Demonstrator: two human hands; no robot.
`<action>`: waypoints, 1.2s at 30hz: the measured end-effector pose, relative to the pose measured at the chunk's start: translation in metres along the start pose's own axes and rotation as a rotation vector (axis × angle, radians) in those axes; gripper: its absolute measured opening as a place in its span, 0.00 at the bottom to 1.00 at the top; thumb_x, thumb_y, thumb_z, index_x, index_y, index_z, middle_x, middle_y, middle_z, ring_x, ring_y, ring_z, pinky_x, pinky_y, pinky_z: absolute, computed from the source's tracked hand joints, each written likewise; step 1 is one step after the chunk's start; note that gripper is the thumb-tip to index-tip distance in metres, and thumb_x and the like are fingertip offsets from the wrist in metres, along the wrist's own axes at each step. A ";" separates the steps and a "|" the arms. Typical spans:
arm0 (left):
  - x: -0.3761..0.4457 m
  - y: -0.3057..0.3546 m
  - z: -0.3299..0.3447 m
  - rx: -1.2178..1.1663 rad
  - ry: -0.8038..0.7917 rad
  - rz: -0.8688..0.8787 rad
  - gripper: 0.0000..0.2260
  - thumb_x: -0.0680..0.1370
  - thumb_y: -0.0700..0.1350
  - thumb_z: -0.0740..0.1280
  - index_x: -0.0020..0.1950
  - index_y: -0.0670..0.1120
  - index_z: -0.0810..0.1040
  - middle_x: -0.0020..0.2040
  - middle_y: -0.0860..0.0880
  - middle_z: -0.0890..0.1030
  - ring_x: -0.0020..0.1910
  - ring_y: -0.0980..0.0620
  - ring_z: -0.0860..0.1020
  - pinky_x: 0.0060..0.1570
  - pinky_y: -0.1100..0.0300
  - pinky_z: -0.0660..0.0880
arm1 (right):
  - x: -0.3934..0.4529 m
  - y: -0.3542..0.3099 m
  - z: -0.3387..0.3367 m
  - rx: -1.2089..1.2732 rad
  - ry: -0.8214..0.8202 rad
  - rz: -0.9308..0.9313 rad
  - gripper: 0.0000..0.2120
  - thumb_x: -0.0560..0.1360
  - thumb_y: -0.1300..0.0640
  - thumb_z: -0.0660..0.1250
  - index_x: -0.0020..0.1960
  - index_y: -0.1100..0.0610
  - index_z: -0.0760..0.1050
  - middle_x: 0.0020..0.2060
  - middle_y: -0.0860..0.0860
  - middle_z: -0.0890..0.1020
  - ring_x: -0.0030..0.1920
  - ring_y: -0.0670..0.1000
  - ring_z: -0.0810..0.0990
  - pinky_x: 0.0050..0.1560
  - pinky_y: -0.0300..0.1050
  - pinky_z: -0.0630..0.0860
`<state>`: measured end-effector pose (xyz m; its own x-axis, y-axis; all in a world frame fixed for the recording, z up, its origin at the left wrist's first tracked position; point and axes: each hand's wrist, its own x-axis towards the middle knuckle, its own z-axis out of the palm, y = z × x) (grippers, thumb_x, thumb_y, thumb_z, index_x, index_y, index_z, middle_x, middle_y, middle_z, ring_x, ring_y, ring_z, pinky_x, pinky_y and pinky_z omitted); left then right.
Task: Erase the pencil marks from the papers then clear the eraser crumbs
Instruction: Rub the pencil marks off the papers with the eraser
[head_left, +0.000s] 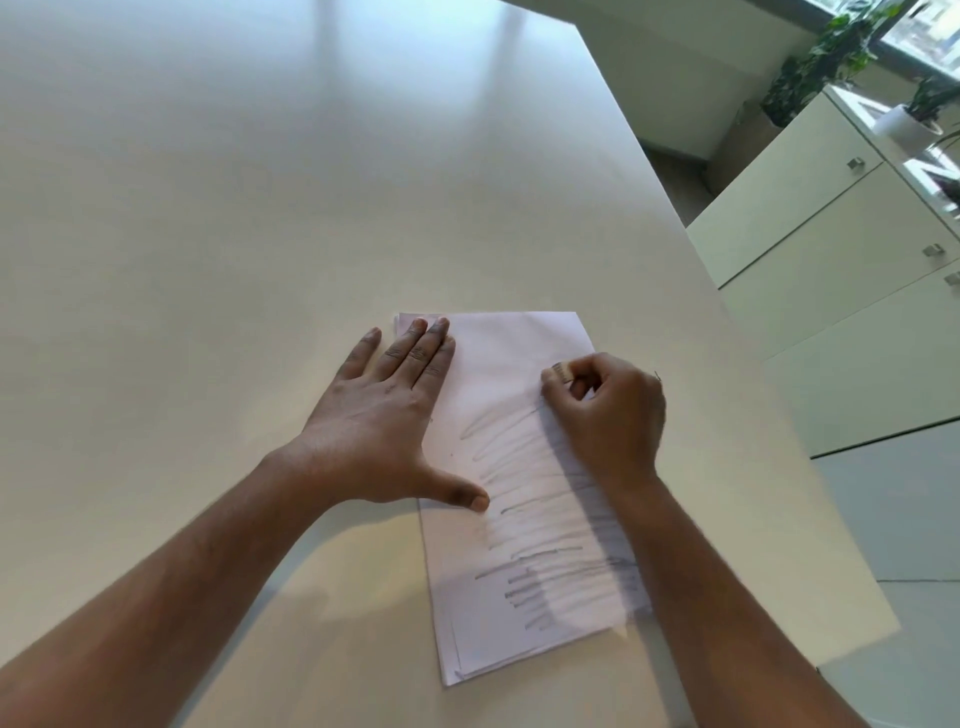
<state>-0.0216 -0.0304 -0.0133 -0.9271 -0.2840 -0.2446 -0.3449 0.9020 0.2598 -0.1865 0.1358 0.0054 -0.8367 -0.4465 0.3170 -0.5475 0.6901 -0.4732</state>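
Note:
A small stack of white papers (498, 364) lies on the table near its right edge. Grey pencil scribbles (535, 525) cover the middle and lower part of the top sheet; its upper part looks blank. My left hand (384, 415) lies flat with straight fingers, pressing on the stack's left edge, thumb on the sheet. My right hand (608, 415) is curled at the sheet's right side and pinches a small eraser (562, 372), whose tip sits on the paper. I cannot make out any crumbs.
The white table (234, 234) stretches far to the left and back. Its right edge (769, 415) runs close beside the papers. Beyond it stand pale cabinets (831, 249) with metal handles and potted plants (831, 57) by a window.

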 end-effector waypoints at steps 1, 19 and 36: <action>0.000 0.000 0.000 0.003 0.001 0.000 0.71 0.56 0.90 0.52 0.82 0.46 0.27 0.81 0.52 0.24 0.78 0.55 0.24 0.81 0.46 0.33 | -0.006 -0.007 0.003 0.018 -0.012 -0.037 0.09 0.70 0.48 0.76 0.37 0.52 0.82 0.30 0.46 0.82 0.33 0.51 0.83 0.37 0.48 0.79; 0.000 0.000 0.000 0.014 -0.013 0.008 0.71 0.56 0.91 0.50 0.82 0.46 0.26 0.80 0.51 0.24 0.78 0.54 0.23 0.81 0.46 0.33 | 0.016 0.000 0.007 -0.022 -0.005 0.027 0.10 0.70 0.45 0.74 0.37 0.52 0.81 0.31 0.46 0.82 0.35 0.52 0.83 0.37 0.46 0.78; 0.000 0.000 -0.001 0.020 -0.026 0.004 0.71 0.57 0.90 0.51 0.81 0.46 0.26 0.81 0.51 0.24 0.78 0.54 0.23 0.81 0.45 0.33 | -0.010 -0.027 0.025 0.103 -0.108 -0.101 0.08 0.71 0.46 0.76 0.38 0.49 0.81 0.30 0.44 0.81 0.32 0.47 0.81 0.36 0.44 0.77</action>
<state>-0.0214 -0.0310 -0.0125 -0.9242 -0.2724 -0.2678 -0.3382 0.9093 0.2424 -0.1641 0.1074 -0.0053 -0.7705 -0.5730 0.2792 -0.6218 0.5795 -0.5268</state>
